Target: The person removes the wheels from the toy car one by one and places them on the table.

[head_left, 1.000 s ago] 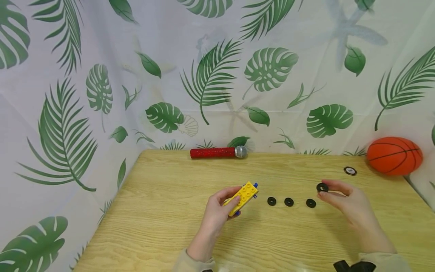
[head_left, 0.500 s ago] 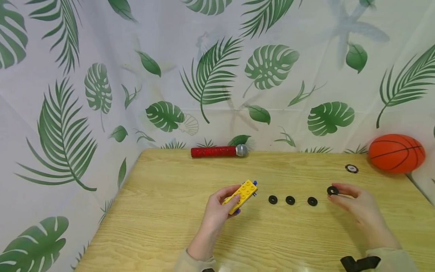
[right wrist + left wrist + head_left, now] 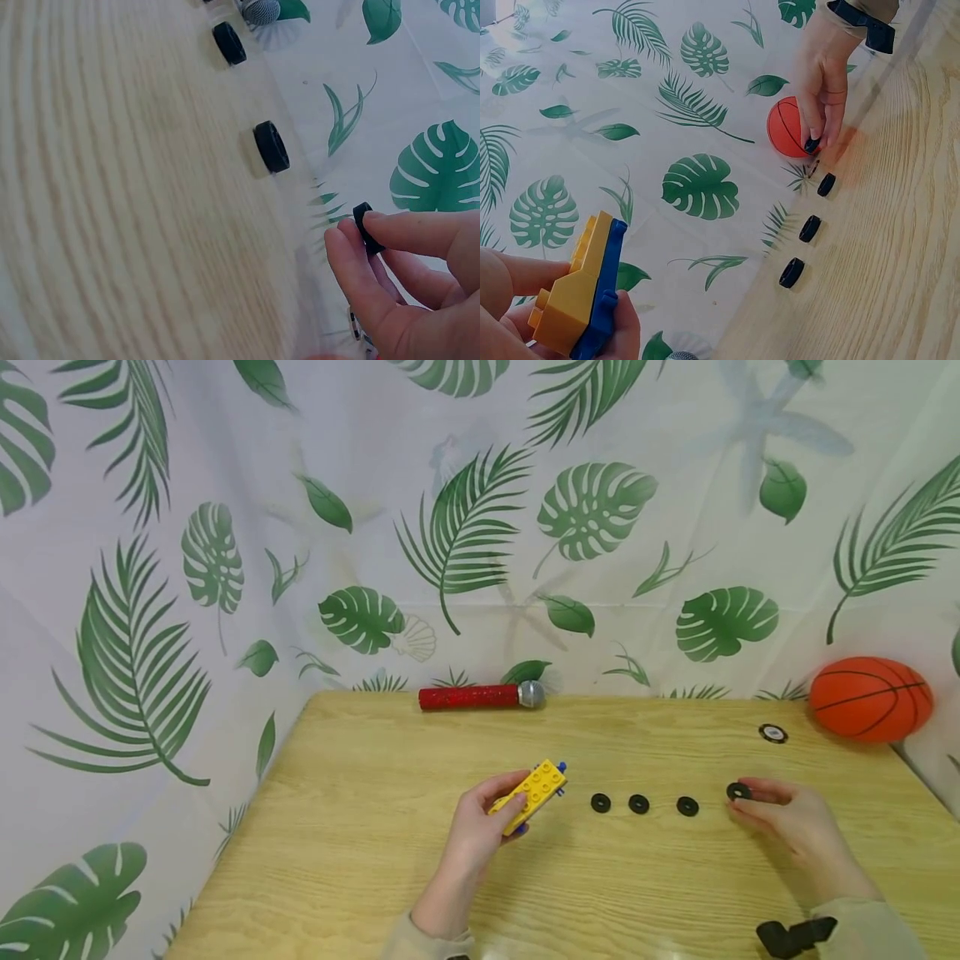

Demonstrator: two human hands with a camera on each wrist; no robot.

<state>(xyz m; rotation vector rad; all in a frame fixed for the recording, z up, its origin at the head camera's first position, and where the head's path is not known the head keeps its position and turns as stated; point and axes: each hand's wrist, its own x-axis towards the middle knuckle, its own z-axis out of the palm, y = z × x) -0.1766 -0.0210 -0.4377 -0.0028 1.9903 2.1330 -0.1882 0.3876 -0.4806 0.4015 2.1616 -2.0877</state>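
Observation:
My left hand (image 3: pixel 476 822) holds a toy block car base (image 3: pixel 542 785), yellow and studded on top with blue parts beneath, tilted above the table. In the left wrist view its stepped yellow side (image 3: pixel 570 307) and blue underside show between thumb and fingers. To the right, my right hand (image 3: pixel 802 822) pinches a small black toy tyre (image 3: pixel 361 215) between thumb and fingertips, low over the wood. Three matching tyres lie flat in a row between the hands: a near tyre (image 3: pixel 792 273), a middle tyre (image 3: pixel 810 229) and a far tyre (image 3: pixel 826 184).
A red microphone (image 3: pixel 472 697) with a silver head lies along the table's back edge. At the back right sit an orange toy basketball (image 3: pixel 870 700) and a black-and-white round chip (image 3: pixel 772 733). A leaf-print cloth (image 3: pixel 480 527) hangs behind the wooden table (image 3: pixel 360 777).
My right hand has moved right with its tyre, then lower toward the tabletop, ending right of the row. The left hand and the block car base have stayed almost still.

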